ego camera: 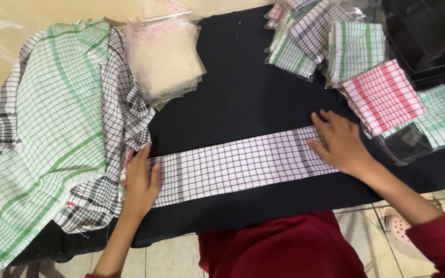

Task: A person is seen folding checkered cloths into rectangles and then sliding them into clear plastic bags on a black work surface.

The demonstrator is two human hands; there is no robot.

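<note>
Checked cotton fills the far left of a black-covered table [243, 92]: a loose heap of unfolded cloths [63, 128], green-and-white on top, black-and-white beneath. Just behind it sits a stack of empty clear plastic bags [166, 56]. Moving right, the person's left hand [141, 180] lies flat, fingers together and stretched out, pressing down the left end of a long folded strip of black-and-white checked cloth [238, 164]. The strip runs across the middle of the table, slightly uphill to the right. At its far end the right hand [338, 141] rests palm down, fingers spread, gripping nothing, only holding the fabric flat. Beyond it, at the top right, lie bagged folded cloths [356, 62] in green, black and red checks. To fold this well, I would judge both palms should smooth outward evenly, keeping the long edges aligned.
</note>
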